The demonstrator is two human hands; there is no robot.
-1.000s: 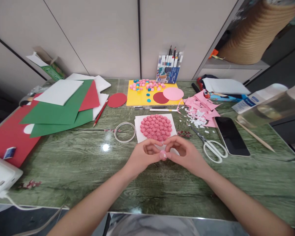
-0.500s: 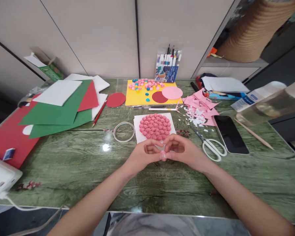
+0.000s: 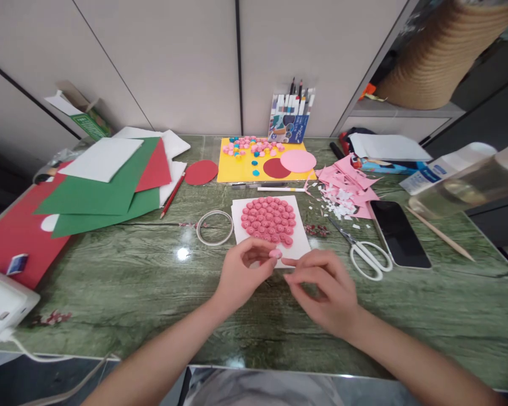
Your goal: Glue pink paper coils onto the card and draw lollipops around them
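Observation:
My left hand (image 3: 246,272) pinches a small pink paper rosette (image 3: 275,254) between thumb and fingertips, just above the near edge of a white paper square (image 3: 301,238). On that square, a round cluster of darker pink rosettes (image 3: 268,219) lies packed closely together. To the right, apart from the held rosette, is my right hand (image 3: 325,287). Its thumb and a finger come together in a pinch, while another finger points toward the left hand. Whatever may be between those fingertips is too small to make out.
A tape roll (image 3: 214,228) lies left of the square. Scissors (image 3: 366,254), a phone (image 3: 400,234) and pink paper scraps (image 3: 347,177) are on the right. Behind, a yellow sheet (image 3: 232,172) bears loose rosettes and discs. Coloured paper sheets (image 3: 91,194) cover the left side.
My right hand has come away from the pink rosette, moving slightly right and toward me. The left hand keeps the rosette, now a little farther forward and left.

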